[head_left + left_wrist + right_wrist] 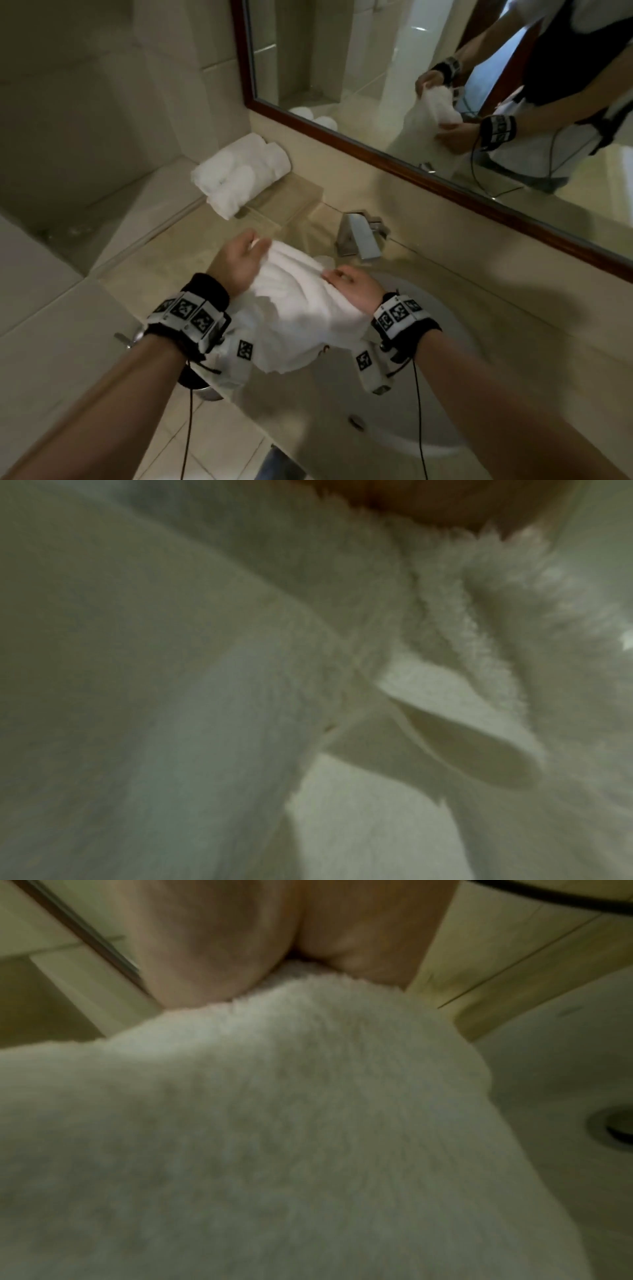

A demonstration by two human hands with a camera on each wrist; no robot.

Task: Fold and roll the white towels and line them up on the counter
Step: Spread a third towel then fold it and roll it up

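Note:
A loose white towel (301,308) hangs bunched between both hands above the counter's front edge, beside the sink. My left hand (243,260) grips its upper left edge. My right hand (349,284) pinches the upper right edge with curled fingers. The left wrist view is filled with the towel's folds (445,642). In the right wrist view the towel (274,1123) drapes below my right hand (274,947). Three rolled white towels (239,174) lie side by side in the counter's back left corner.
A chrome faucet (359,240) stands behind the white basin (445,394), whose drain (613,1129) shows in the right wrist view. A wood-framed mirror (342,85) hangs above the beige counter (154,270). Tiled walls close off the left side.

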